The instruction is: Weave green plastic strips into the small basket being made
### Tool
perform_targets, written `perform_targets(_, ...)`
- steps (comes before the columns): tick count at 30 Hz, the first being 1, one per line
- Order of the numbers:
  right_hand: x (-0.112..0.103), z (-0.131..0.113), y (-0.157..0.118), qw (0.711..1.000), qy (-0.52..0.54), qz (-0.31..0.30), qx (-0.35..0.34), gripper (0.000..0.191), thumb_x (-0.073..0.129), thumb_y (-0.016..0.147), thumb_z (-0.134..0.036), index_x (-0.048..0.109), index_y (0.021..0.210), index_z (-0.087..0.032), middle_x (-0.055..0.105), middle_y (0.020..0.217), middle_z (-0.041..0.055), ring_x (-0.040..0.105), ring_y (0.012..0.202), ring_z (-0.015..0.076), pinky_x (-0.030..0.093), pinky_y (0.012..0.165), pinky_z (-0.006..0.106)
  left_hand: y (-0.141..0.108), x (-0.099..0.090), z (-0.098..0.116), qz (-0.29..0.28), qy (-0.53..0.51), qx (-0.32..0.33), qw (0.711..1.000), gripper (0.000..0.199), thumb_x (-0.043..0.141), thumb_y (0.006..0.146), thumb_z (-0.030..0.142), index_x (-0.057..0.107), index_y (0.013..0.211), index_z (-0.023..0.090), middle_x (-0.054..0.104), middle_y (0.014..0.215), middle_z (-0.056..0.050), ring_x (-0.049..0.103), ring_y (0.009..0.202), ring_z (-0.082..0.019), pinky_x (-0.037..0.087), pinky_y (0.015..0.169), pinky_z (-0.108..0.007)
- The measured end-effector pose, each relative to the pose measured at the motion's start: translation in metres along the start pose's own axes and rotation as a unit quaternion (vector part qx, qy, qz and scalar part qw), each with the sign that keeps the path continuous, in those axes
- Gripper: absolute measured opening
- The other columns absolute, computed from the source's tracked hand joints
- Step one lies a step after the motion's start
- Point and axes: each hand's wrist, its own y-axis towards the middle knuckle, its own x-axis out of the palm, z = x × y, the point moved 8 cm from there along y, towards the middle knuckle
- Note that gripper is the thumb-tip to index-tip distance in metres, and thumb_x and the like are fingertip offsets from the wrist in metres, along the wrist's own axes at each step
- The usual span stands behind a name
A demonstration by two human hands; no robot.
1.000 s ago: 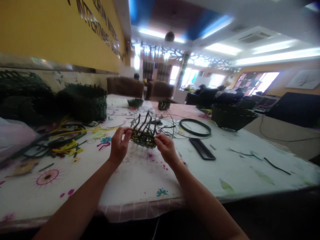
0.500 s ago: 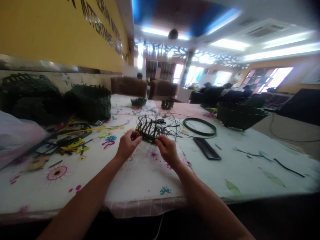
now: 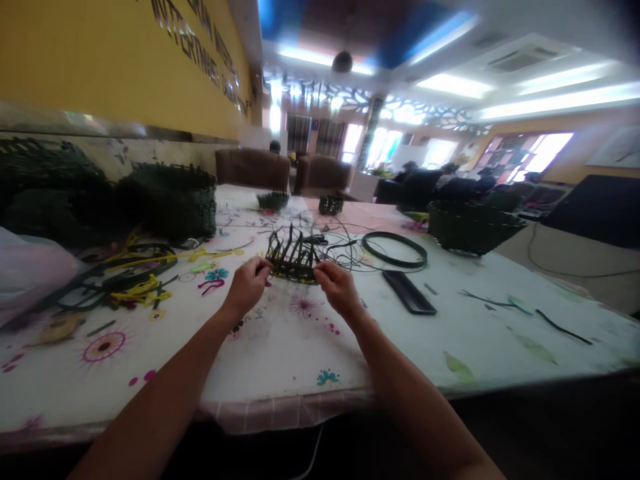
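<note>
Two-handed grip: left hand (image 3: 247, 287) and right hand (image 3: 339, 288) pinch opposite ends of the basket (image 3: 293, 265) at frame center, for even spacing.

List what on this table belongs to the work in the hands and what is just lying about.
In the work: left hand; right hand; small partly woven basket of dark green strips, pinched by both hands' fingers; loose thin black strands beside it.

Lying about: coiled dark green strip; flat black rectangular case; large woven dark green basket; tangled yellow strips.
</note>
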Motion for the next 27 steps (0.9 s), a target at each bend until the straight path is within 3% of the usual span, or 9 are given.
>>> perform_targets(4,-0.004,0.004,0.002,1.000,0.015,0.008,0.016,0.018,0.059,0.084,-0.035,0.059,0.073,-0.021,0.044,0.057,-0.0042,0.037,0.053,0.0103,0.028,0.049,0.023,0.001,0.002,0.003,-0.044,-0.026,0.003,0.999,0.019,0.058,0.077,0.034,0.062,0.083,0.016,0.061,0.078,-0.002,0.062,0.063,-0.016,0.056,0.061,-0.030)
perform_targets(10,-0.004,0.007,0.003,0.999,0.033,0.001,0.025,0.021,0.059,0.084,-0.038,0.059,0.072,-0.021,0.041,0.055,-0.0052,0.034,0.051,0.0090,0.025,0.047,0.022,-0.004,-0.006,0.027,-0.012,0.099,0.132,0.986,0.018,0.052,0.086,0.031,0.064,0.091,0.019,0.064,0.081,-0.003,0.060,0.071,-0.017,0.049,0.070,-0.030)
perform_targets(15,-0.004,0.007,0.003,0.997,0.068,-0.002,0.039,0.021,0.061,0.083,-0.038,0.059,0.072,-0.020,0.040,0.054,-0.0059,0.031,0.049,0.0081,0.023,0.046,0.022,-0.014,-0.005,0.050,0.025,0.173,0.259,0.950,0.018,0.044,0.092,0.023,0.062,0.089,0.019,0.061,0.085,-0.005,0.057,0.082,-0.018,0.047,0.078,-0.032)
perform_targets(21,-0.002,0.005,0.003,0.993,0.109,-0.004,0.053,0.021,0.061,0.082,-0.037,0.058,0.070,-0.020,0.037,0.053,-0.0065,0.030,0.048,0.0074,0.022,0.045,0.022,-0.022,-0.007,0.062,0.044,0.215,0.362,0.906,0.020,0.045,0.094,0.019,0.064,0.087,0.021,0.056,0.082,-0.005,0.053,0.082,-0.019,0.045,0.074,-0.032)
perform_targets(24,-0.001,0.003,0.002,0.993,0.109,-0.007,0.052,0.021,0.061,0.081,-0.037,0.058,0.070,-0.020,0.038,0.054,-0.0063,0.030,0.048,0.0075,0.022,0.046,0.022,-0.022,-0.008,0.063,0.043,0.196,0.364,0.910,0.020,0.046,0.095,0.021,0.064,0.086,0.021,0.055,0.081,-0.004,0.053,0.082,-0.018,0.045,0.074,-0.031)
perform_targets(27,-0.003,0.001,0.002,0.994,0.097,0.000,0.046,0.021,0.060,0.082,-0.038,0.057,0.070,-0.020,0.037,0.054,-0.0062,0.030,0.049,0.0080,0.022,0.046,0.022,-0.017,-0.011,0.057,0.049,0.154,0.302,0.940,0.015,0.048,0.095,0.025,0.062,0.094,0.020,0.059,0.086,-0.003,0.055,0.081,-0.016,0.045,0.076,-0.030)
